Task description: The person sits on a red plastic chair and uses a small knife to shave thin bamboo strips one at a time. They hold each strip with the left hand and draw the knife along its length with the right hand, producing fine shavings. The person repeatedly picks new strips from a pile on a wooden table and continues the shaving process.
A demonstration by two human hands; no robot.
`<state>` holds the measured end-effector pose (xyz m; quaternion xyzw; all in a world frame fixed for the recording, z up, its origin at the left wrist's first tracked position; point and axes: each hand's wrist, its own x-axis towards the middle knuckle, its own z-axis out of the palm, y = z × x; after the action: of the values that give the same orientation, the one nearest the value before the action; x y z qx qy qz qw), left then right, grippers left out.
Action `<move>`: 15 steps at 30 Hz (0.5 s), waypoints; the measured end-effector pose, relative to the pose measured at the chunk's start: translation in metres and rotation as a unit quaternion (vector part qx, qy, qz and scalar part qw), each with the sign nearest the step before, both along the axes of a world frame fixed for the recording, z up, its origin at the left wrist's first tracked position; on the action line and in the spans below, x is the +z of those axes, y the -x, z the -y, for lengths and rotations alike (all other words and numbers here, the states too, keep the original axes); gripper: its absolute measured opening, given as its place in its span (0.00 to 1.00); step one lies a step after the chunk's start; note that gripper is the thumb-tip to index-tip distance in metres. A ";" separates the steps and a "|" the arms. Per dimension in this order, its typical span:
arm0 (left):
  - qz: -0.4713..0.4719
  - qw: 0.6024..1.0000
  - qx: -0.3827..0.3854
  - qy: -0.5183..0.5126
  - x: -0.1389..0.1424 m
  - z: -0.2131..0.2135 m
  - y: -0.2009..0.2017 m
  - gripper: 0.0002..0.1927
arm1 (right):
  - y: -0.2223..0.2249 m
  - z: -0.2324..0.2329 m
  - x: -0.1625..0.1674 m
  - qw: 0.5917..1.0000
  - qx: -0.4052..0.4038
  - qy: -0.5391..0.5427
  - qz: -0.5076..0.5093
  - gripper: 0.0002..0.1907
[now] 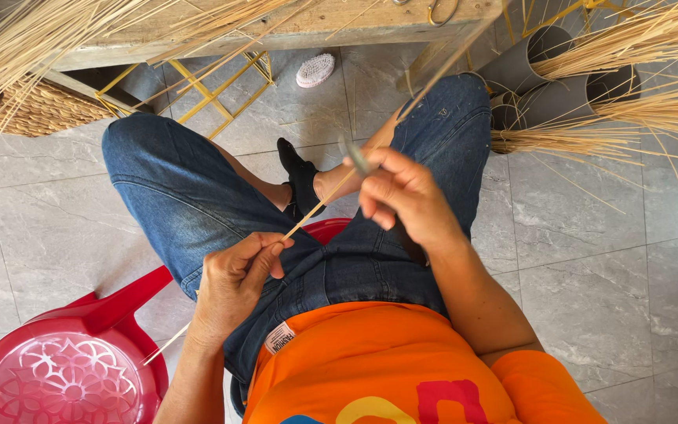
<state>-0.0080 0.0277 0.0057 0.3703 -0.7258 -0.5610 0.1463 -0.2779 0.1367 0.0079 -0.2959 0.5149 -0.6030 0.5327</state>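
Gripping one thin cane strip (308,218), the left hand (233,284) pinches its lower part; the right hand (402,196) clamps one small blade (357,155) against it; three grey pipes (543,78) hold straw bundles.

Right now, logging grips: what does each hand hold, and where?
Left hand pinches the reed near its lower end; right hand grips a small blade against it midway.

Bright, even daylight; colours saturated, no glare. Soft shadow on the grey floor tiles (590,259) beneath the wooden bench (276,27). Focus sharp near bench; slight wide-angle bending at frame edges.
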 end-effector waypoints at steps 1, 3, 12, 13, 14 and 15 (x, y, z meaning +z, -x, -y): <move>0.015 1.000 0.004 -0.004 0.001 0.000 -0.003 0.08 | 0.006 0.000 -0.002 1.000 -0.013 0.004 0.003 0.17; 0.029 1.000 0.005 -0.010 0.002 0.001 -0.006 0.08 | 0.029 0.000 -0.001 0.996 -0.082 0.018 0.020 0.16; -0.034 0.999 0.006 0.007 0.008 -0.002 0.015 0.09 | -0.010 0.002 0.012 0.999 0.044 -0.009 0.001 0.23; -0.055 0.998 0.003 0.010 0.009 -0.003 0.019 0.09 | -0.015 0.004 0.012 0.994 0.104 -0.016 0.012 0.23; -0.051 0.999 0.002 -0.016 0.009 -0.002 0.020 0.10 | -0.012 0.005 0.013 0.998 0.057 -0.013 -0.012 0.21; -0.051 0.998 -0.003 -0.041 0.009 -0.001 0.023 0.11 | 0.000 0.005 0.015 0.999 0.005 -0.010 -0.040 0.20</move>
<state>-0.0312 0.0285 0.0144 0.3451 -0.6948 -0.6087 0.1661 -0.2777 0.1317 0.0233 -0.3177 0.5401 -0.5827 0.5176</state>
